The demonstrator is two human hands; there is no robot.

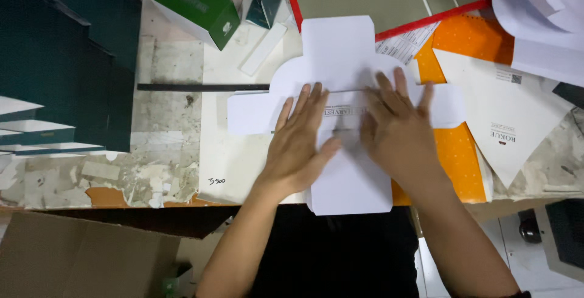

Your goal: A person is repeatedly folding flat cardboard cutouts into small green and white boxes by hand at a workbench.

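On the bench (176, 152), both hands are pressing flat, fingers spread, gripping nothing: left hand (298, 143) and right hand (394, 129) lying side by side on the white die-cut card blank (340, 54), bench centre. Orange sheet (456, 152) sitting under its right edge; green box (198, 7) lying well apart, upper left.

Single head-worn view — straight down, close over the worktable (176, 127) edge.

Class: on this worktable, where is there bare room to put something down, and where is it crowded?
Bare patches: the worn tabletop between black strip and table edge. Crowded: under both hands on the white blank, and rightward over orange sheets.
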